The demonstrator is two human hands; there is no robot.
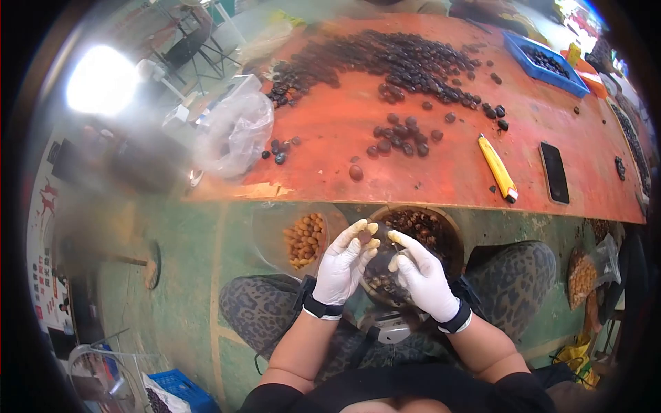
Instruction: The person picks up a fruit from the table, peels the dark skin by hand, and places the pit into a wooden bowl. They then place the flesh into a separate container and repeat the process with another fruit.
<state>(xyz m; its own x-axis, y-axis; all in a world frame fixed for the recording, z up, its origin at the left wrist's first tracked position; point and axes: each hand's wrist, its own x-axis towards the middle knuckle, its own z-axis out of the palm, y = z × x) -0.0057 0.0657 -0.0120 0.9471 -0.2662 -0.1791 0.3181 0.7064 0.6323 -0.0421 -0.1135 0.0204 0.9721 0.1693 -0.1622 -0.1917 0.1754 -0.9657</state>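
My left hand (pixel 343 265), in a white glove with yellow-stained fingertips, pinches a small brown nut-like fruit (pixel 365 237) between thumb and fingers. Close by on the right, my right hand (pixel 420 272) wears a matching glove; its fingers are curled towards the thumb, and what they hold, if anything, is too blurred to name. Both hands hover over a round basket (pixel 460 242) with dark brown shell scraps (pixel 416 227) inside, between my knees. Left of the basket, a clear plastic tub (pixel 265 237) holds several yellow-orange peeled pieces (pixel 304 239).
On the red table (pixel 310 168) lie a big spread of dark round fruits (pixel 413 65), a yellow utility knife (pixel 497 168), a phone (pixel 554 172) and a clear plastic bag (pixel 237 134). A blue tray (pixel 544 65) stands far right. A bag of orange-brown pieces (pixel 582 279) sits low right.
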